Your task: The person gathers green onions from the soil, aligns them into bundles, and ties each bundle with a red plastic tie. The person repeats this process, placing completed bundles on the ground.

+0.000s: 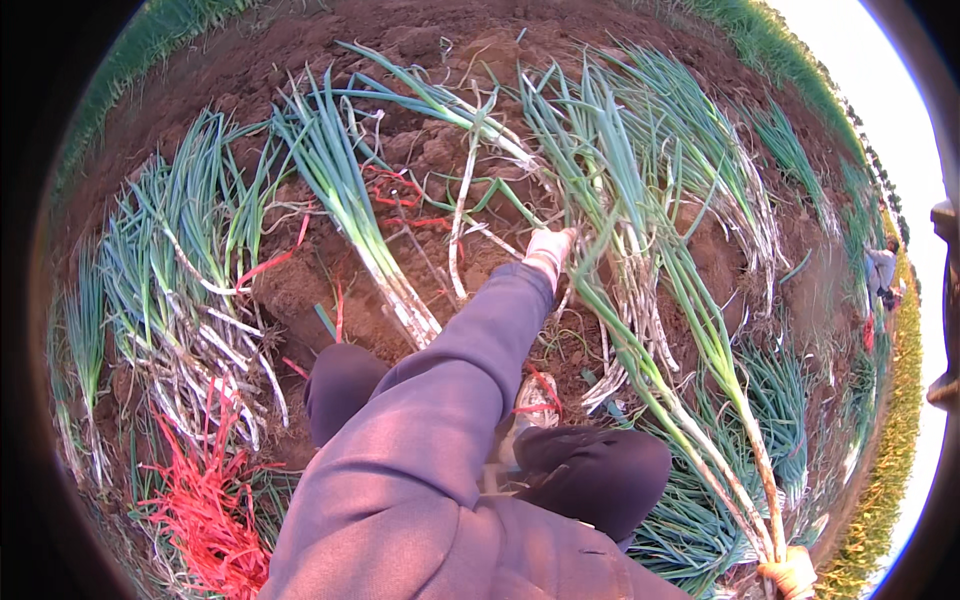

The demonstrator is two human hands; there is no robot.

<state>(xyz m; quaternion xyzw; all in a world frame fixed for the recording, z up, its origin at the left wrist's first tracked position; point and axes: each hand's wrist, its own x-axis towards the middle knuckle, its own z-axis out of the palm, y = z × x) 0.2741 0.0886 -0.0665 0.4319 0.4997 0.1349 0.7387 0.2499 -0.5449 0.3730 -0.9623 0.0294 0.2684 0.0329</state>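
My left hand [551, 246] reaches out over the soil, against the leaves of a loose pile of green onions [626, 247]. Its fingers are partly hidden, so what they hold is unclear. At the lower right, my right hand [791, 574] is closed around the pale lower ends of a few long green onion stalks [724, 480]. Their green tops slant up and left towards my left hand. Left of my outstretched sleeve lies a small bunch of green onions [360, 232], its white ends pointing towards me.
A large heap of green onions [187, 285] lies at left, above a tangle of red plastic strips [210, 502]. Bundled onions [690, 525] lie beside my right knee [592, 472]. More onions [697, 142] rest at upper right. Another person [881, 266] is far off at right.
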